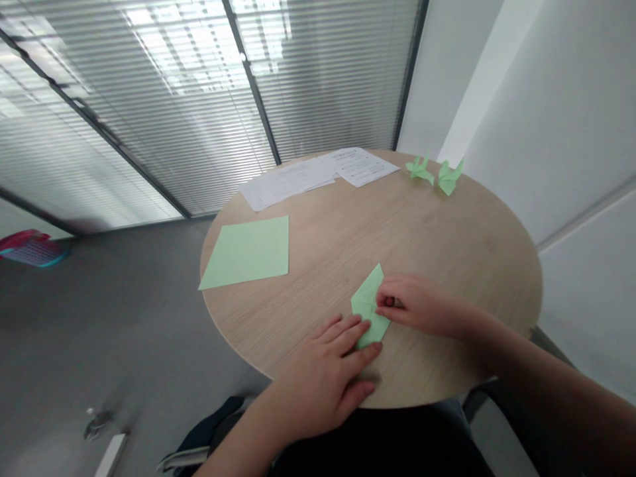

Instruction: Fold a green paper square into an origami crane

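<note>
Blinds (328, 86) hang behind a round wooden table (447, 245), and a pink and blue basket (34, 251) sits at far left. Near the table's close edge lies a folded green paper (368, 295), one pointed end toward the blinds. Palm down, the left hand (328, 371) rests with its fingers slightly spread, some tips on the paper's lower part. The right hand (415, 303) curls at the paper's right side; whether its fingers pinch it cannot be told. Farther off are a flat green sheet (248, 254), white pages (293, 181) and two green folded shapes (449, 179)
</note>
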`<action>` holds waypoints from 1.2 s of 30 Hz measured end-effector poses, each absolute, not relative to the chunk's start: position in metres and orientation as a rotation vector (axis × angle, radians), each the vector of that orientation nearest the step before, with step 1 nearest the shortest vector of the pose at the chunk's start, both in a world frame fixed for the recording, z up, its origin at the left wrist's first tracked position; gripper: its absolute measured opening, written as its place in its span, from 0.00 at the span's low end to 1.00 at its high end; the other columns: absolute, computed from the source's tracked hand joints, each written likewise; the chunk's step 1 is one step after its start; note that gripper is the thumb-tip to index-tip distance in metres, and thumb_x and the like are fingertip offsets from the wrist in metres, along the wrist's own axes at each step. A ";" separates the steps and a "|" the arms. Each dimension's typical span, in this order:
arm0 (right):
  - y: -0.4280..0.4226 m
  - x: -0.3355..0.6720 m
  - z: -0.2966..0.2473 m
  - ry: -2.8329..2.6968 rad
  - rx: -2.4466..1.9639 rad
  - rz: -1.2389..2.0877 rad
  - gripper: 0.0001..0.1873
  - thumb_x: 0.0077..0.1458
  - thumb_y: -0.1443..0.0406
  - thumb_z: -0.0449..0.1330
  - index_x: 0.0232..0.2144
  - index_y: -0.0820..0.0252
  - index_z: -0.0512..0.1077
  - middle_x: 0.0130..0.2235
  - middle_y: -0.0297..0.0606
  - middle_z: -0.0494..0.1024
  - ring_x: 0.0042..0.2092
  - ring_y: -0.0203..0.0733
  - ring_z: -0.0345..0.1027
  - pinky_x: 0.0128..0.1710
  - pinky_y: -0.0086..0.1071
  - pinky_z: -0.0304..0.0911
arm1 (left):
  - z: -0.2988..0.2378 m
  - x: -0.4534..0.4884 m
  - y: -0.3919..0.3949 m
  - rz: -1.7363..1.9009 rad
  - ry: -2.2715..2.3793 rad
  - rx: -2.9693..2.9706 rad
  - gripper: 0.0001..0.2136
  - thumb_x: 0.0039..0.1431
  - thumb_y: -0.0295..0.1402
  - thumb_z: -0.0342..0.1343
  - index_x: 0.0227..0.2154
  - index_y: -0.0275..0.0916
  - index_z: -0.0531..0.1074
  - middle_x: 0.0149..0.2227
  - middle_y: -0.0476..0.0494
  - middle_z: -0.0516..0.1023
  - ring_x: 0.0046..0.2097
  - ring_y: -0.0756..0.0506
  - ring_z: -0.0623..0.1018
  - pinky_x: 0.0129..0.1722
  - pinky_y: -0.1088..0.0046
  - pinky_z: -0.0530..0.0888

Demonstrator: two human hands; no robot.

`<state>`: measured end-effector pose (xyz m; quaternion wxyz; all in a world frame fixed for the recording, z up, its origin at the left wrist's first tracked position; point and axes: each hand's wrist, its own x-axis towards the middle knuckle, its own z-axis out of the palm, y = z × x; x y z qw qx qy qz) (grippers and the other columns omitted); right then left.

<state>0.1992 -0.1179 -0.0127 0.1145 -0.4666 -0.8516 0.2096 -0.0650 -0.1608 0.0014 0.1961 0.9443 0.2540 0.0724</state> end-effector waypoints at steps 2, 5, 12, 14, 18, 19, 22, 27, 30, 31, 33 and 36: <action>-0.125 0.198 -0.013 -2.476 -1.380 0.535 0.07 0.64 0.62 0.59 0.36 0.58 0.75 0.38 0.40 0.80 0.41 0.46 0.72 0.43 0.38 0.63 | -0.002 -0.066 -0.163 0.189 0.714 2.660 0.24 0.68 0.42 0.56 0.64 0.45 0.67 0.69 0.37 0.65 0.70 0.36 0.62 0.70 0.47 0.58; -0.140 0.196 -0.017 -2.435 -1.383 0.346 0.21 0.62 0.57 0.62 0.55 0.56 0.72 0.56 0.48 0.77 0.59 0.56 0.67 0.59 0.50 0.60 | -0.004 -0.067 -0.165 0.135 0.707 2.684 0.29 0.66 0.43 0.58 0.67 0.44 0.63 0.71 0.35 0.60 0.71 0.34 0.60 0.70 0.46 0.57; -0.152 0.199 -0.042 -2.379 -1.557 0.288 0.42 0.62 0.52 0.59 0.72 0.56 0.52 0.72 0.51 0.56 0.73 0.60 0.44 0.69 0.57 0.47 | -0.001 -0.070 -0.163 0.100 0.649 2.707 0.34 0.62 0.46 0.63 0.68 0.46 0.61 0.72 0.34 0.56 0.72 0.32 0.57 0.70 0.46 0.55; -0.150 0.201 -0.046 -2.359 -1.606 0.281 0.42 0.63 0.53 0.57 0.73 0.54 0.47 0.73 0.48 0.54 0.74 0.60 0.41 0.70 0.58 0.45 | 0.000 -0.072 -0.163 0.097 0.634 2.704 0.34 0.61 0.46 0.63 0.68 0.47 0.61 0.72 0.34 0.55 0.72 0.32 0.57 0.70 0.45 0.55; -0.146 0.203 -0.049 -2.313 -1.716 0.258 0.41 0.66 0.56 0.54 0.74 0.51 0.43 0.73 0.46 0.54 0.74 0.61 0.40 0.69 0.62 0.45 | 0.001 -0.080 -0.171 0.051 0.639 2.688 0.36 0.61 0.44 0.64 0.69 0.47 0.59 0.72 0.35 0.56 0.72 0.32 0.58 0.70 0.43 0.56; -0.146 0.204 -0.049 -2.300 -1.739 0.253 0.40 0.66 0.57 0.53 0.74 0.51 0.43 0.73 0.46 0.54 0.74 0.62 0.40 0.69 0.63 0.45 | 0.002 -0.082 -0.173 0.048 0.644 2.681 0.37 0.61 0.43 0.64 0.70 0.47 0.57 0.72 0.36 0.56 0.72 0.32 0.58 0.70 0.43 0.56; -0.145 0.204 -0.049 -2.271 -1.772 0.255 0.39 0.66 0.57 0.52 0.75 0.51 0.43 0.73 0.47 0.55 0.74 0.63 0.41 0.68 0.65 0.45 | 0.003 -0.085 -0.179 0.025 0.652 2.659 0.38 0.61 0.41 0.64 0.71 0.47 0.55 0.72 0.39 0.56 0.72 0.32 0.58 0.70 0.42 0.54; -0.144 0.200 -0.044 -2.252 -1.829 0.325 0.38 0.66 0.57 0.51 0.74 0.55 0.45 0.73 0.47 0.55 0.74 0.63 0.41 0.69 0.64 0.44 | 0.014 -0.083 -0.184 0.028 0.630 2.617 0.33 0.60 0.37 0.64 0.68 0.45 0.62 0.68 0.43 0.66 0.70 0.33 0.63 0.71 0.40 0.51; -0.144 0.199 -0.042 -2.227 -1.832 0.318 0.38 0.65 0.58 0.53 0.74 0.55 0.48 0.73 0.46 0.56 0.74 0.61 0.42 0.69 0.63 0.44 | 0.024 -0.083 -0.187 0.077 0.575 2.612 0.29 0.61 0.36 0.64 0.64 0.46 0.66 0.63 0.46 0.73 0.66 0.36 0.69 0.72 0.43 0.52; -0.143 0.199 -0.042 -2.224 -1.825 0.309 0.38 0.65 0.58 0.53 0.73 0.54 0.49 0.72 0.46 0.56 0.74 0.61 0.43 0.69 0.63 0.45 | 0.027 -0.084 -0.188 0.108 0.545 2.608 0.26 0.62 0.35 0.63 0.63 0.47 0.67 0.62 0.46 0.75 0.65 0.38 0.71 0.71 0.46 0.54; -0.142 0.200 -0.042 -2.237 -1.805 0.295 0.36 0.64 0.57 0.55 0.72 0.53 0.54 0.72 0.46 0.58 0.73 0.61 0.44 0.69 0.62 0.45 | 0.031 -0.084 -0.183 0.217 0.509 2.590 0.19 0.66 0.34 0.58 0.59 0.46 0.70 0.58 0.46 0.78 0.60 0.42 0.75 0.68 0.56 0.64; -0.138 0.200 -0.040 -2.286 -1.771 0.275 0.31 0.64 0.55 0.56 0.67 0.52 0.63 0.71 0.46 0.61 0.73 0.61 0.45 0.68 0.62 0.47 | 0.031 -0.081 -0.163 0.456 0.711 2.574 0.14 0.69 0.31 0.49 0.53 0.42 0.74 0.53 0.42 0.80 0.53 0.44 0.78 0.56 0.64 0.74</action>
